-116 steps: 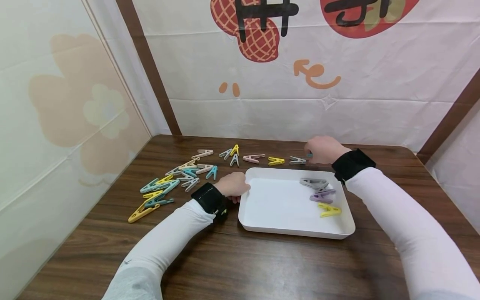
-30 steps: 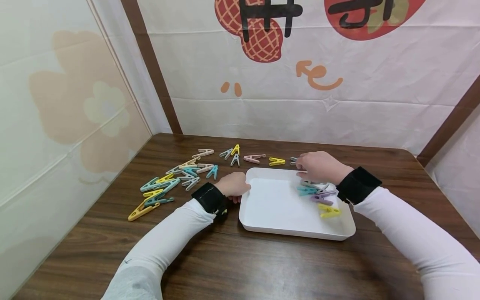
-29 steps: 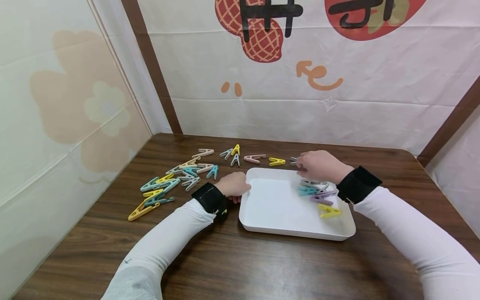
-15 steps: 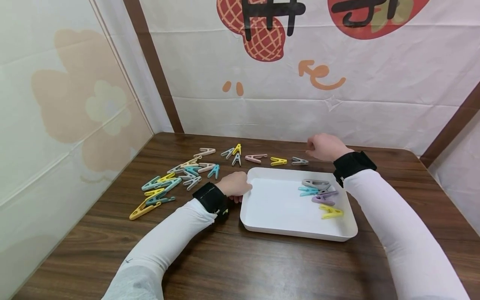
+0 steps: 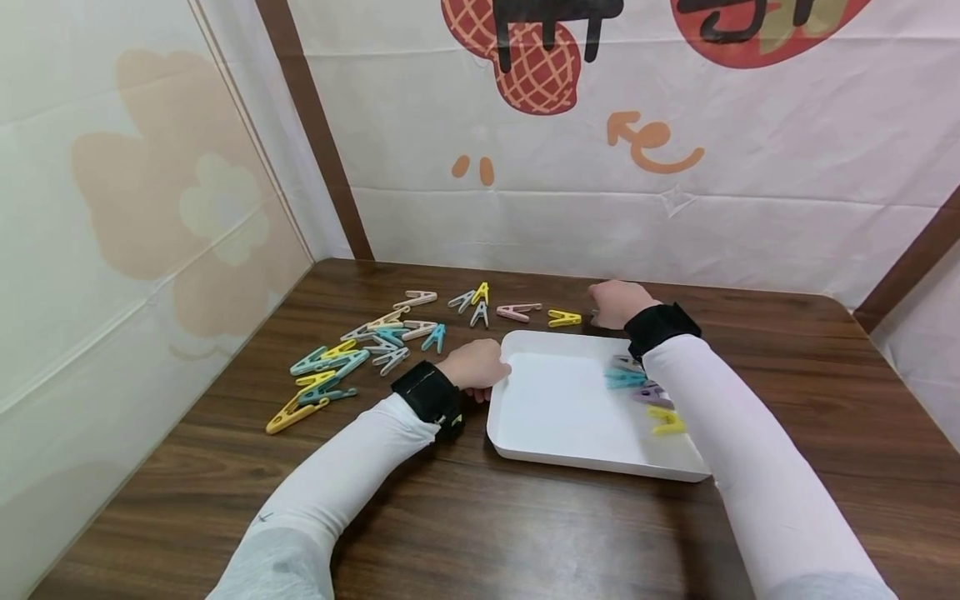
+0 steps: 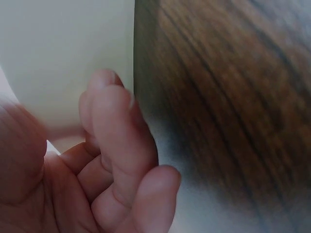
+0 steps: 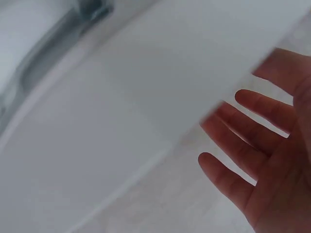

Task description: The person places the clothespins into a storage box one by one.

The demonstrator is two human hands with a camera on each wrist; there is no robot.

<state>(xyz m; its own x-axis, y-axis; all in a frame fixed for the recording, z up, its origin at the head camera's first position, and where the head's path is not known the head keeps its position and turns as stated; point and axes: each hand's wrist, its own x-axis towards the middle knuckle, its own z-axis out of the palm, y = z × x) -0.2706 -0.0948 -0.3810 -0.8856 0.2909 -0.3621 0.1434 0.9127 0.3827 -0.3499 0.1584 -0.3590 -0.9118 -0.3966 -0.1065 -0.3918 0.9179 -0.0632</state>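
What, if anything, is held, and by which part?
The left hand grips the white tray by its left rim; whether the right hand holds anything can't be told.

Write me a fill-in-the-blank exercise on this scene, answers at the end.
The left hand grips the tray by the edge on the person's ____ side.
The tray is ____ in color.
Inside the tray, the visible clip closest to its near edge is ____.
The wristbands are ____.

Missing words: left; white; yellow; black.
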